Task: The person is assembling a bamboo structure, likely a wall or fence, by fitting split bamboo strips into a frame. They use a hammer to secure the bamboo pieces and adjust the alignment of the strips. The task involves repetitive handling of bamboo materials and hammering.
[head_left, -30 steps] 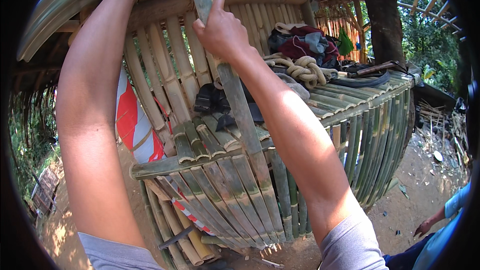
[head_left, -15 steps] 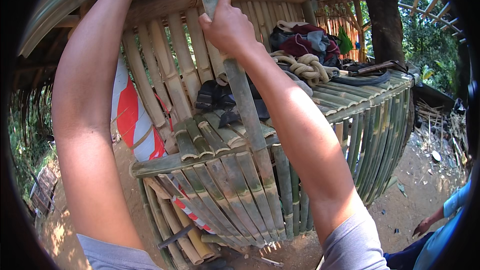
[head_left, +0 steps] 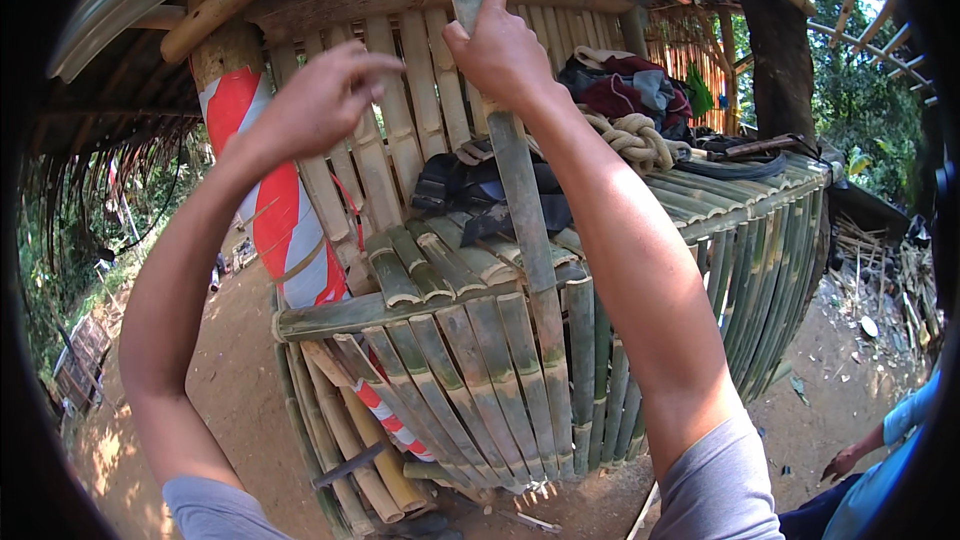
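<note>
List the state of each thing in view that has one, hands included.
left hand: raised, fingers bent, nothing visibly held
right hand: closed around bamboo slat
bamboo slat: near upright, slightly tilted
rope: knotted, lying on bamboo platform
cloth pile: heaped, crumpled
striped sheet: wrapped around post
co-worker's hand: lowered

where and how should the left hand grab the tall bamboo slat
Probably best on the bare stretch of the bamboo slat just below the right hand, coming from the left, thumb and fingers wrapped around its long edges. It is long, narrow and nearly upright, and its left edge there faces the empty left hand.
</note>
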Available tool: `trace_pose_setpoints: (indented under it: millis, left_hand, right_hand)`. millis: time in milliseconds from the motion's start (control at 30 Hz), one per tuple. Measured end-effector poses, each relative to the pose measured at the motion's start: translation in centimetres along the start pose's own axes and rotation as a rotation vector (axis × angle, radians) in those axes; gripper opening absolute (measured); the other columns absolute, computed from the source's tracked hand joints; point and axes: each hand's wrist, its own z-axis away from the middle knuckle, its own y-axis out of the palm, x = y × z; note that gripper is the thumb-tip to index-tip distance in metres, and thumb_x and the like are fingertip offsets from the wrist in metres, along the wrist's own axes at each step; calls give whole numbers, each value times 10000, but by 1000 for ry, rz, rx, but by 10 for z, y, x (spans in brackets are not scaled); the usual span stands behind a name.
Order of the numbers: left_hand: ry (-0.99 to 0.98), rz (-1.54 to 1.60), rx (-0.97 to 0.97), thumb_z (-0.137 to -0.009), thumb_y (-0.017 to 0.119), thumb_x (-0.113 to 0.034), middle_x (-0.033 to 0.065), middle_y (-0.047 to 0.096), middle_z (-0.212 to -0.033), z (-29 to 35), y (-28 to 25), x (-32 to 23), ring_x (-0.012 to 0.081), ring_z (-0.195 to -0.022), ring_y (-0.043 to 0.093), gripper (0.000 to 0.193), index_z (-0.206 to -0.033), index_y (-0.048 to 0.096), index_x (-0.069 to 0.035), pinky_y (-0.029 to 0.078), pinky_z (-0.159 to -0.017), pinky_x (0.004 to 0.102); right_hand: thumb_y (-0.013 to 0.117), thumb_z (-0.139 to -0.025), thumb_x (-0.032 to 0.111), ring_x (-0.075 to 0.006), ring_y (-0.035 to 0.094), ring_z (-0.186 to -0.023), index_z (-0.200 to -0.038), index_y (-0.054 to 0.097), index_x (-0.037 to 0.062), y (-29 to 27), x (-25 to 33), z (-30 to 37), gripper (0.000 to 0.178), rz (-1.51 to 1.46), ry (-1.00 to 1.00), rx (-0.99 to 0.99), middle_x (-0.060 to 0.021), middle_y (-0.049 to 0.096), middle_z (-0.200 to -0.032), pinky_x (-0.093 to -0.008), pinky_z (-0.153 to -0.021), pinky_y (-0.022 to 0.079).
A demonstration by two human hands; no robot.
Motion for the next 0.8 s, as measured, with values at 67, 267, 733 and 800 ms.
trace_pose_setpoints:
  millis: [67, 267, 733, 800]
  left_hand:
    - [-69, 43, 228, -982, 558, -224, 209, 582, -1140, 54, 11, -12, 372, -1097, 585, 353, -1304, 607, -89, 462, -965, 442]
    - [-97, 288, 474, -1016, 485, -425, 265, 478, -1354, 142, 91, -39, 408, -1274, 489, 625, -1459, 385, 3, 409, -1059, 467]
    - [-105, 260, 162, -781, 775, -448, 233, 382, -1492, 200, 143, -44, 422, -1405, 341, 897, -1460, 367, -28, 316, -1130, 511]
    - [-118, 261, 120, -766, 789, -424, 228, 391, -1488, 202, 145, -46, 417, -1403, 342, 890, -1449, 377, -30, 315, -1126, 505]
  right_hand:
    - [574, -919, 363, -465, 652, -1005, -1172, 353, -11, 4, 15, 0, 503, -20, -21, 3, -314, 657, -1059, -540, -870, 520]
    - [553, -928, 364, -484, 642, -1012, -1166, 336, -15, -9, 3, 1, 497, 72, 18, 44, -331, 652, -1062, -550, -879, 509]
    - [517, -940, 375, -499, 635, -1005, -1183, 313, -13, -7, 7, -5, 502, 165, 47, 83, -348, 646, -1063, -565, -888, 486]
    - [511, -941, 378, -499, 635, -1005, -1183, 312, -14, -8, 8, -6, 502, 185, 49, 87, -349, 645, -1064, -564, -888, 485]
